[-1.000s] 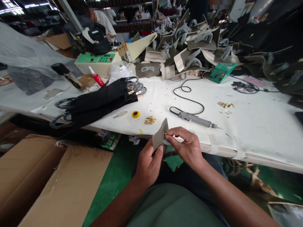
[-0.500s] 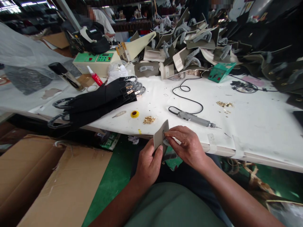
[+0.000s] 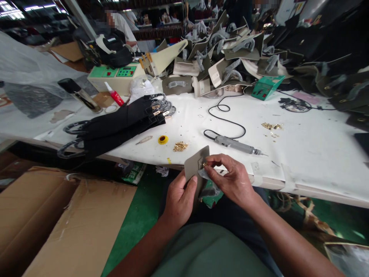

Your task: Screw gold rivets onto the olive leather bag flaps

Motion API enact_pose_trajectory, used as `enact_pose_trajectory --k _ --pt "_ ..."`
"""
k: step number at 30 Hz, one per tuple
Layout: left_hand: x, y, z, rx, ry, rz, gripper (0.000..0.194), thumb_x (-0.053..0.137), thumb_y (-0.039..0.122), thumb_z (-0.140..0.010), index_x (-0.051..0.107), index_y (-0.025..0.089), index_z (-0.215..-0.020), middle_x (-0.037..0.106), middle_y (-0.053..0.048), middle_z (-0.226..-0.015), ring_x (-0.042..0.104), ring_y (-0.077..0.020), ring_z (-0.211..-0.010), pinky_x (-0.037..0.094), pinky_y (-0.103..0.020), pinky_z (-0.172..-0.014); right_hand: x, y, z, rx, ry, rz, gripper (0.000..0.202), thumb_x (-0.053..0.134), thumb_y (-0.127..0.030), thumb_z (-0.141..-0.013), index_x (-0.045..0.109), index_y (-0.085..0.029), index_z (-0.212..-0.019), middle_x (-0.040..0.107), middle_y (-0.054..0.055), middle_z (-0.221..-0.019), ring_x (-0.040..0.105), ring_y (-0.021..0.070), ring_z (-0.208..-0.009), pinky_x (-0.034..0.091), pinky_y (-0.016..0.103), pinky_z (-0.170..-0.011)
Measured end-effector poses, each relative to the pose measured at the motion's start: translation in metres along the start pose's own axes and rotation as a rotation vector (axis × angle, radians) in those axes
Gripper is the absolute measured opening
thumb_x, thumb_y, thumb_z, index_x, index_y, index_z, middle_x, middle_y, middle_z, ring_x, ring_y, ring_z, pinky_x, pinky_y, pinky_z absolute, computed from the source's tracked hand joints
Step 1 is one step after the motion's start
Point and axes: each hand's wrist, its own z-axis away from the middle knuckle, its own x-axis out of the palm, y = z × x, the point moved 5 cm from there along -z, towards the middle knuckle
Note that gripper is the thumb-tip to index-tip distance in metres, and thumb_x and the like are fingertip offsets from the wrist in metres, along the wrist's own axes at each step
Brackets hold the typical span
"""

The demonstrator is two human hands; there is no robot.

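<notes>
Grey-beige panel (image 3: 191, 166) is held up over the lap, just in front of the white table (image 3: 305, 150) edge, between both hands. Writing: pale lettering on the green packet (image 3: 134, 174) under the table, which we can't read reliably; marks on the red bottle (image 3: 116, 96) and on the green-faced machine (image 3: 115, 75) are too small for us.

Versus half a second ago, we see the panel turned so its broad face shows wider, with its top edge reaching further right. Right fingertips have shifted slightly right, and a small gold piece (image 3: 204, 164) now shows at them. Electric screwdriver (image 3: 238, 145) and gold hardware pile (image 3: 180, 146) stay put on the table.

Panel's long axis runs steeply, top end up by the table edge, lower end down toward the lap. Top edge slopes up to the right; broad face looks back at us.

Fingers: left hand (image 3: 179, 200) is closed on the panel, thumb on the near face, other fingers mostly hidden behind. Right hand (image 3: 233, 177) has thumb and index nearly together, pinching the gold piece beside the panel's right edge; we can't tell how deep it sits.
</notes>
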Motion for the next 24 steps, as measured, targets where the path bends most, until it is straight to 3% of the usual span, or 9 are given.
enact_pose_trajectory --k 5,15,24 --pt "0.002 0.007 0.0 0.037 -0.019 -0.037 0.03 0.052 0.035 -0.102 0.073 0.026 -0.121 0.075 -0.006 -0.117 0.067 -0.0243 -0.107 0.052 -0.034 -0.097 0.001 -0.004 0.0 -0.032 -0.019 0.072 0.009 0.067 -0.023 -0.094 0.069 -0.025 -0.102 0.075 0.003 -0.093 0.069 0.0197 -0.082 0.055 0.034 -0.078" --pt "0.005 0.011 0.003 0.186 -0.076 -0.133 0.037 0.048 0.025 -0.103 0.063 0.025 -0.137 0.068 -0.008 -0.134 0.064 -0.0231 -0.119 0.048 -0.033 -0.104 0.004 -0.01 -0.002 -0.129 -0.094 0.144 0.014 0.064 -0.016 -0.093 0.067 -0.024 -0.105 0.074 0.004 -0.09 0.068 0.0206 -0.083 0.052 0.034 -0.077" --pt "0.009 0.016 0.005 0.243 -0.043 -0.192 0.041 0.047 0.019 -0.103 0.059 0.028 -0.142 0.063 -0.007 -0.141 0.061 -0.0225 -0.126 0.046 -0.033 -0.108 0.005 0.005 0.008 0.052 0.071 0.006 0.006 0.073 -0.028 -0.093 0.074 -0.024 -0.089 0.075 0.004 -0.087 0.07 0.0204 -0.08 0.054 0.033 -0.073"
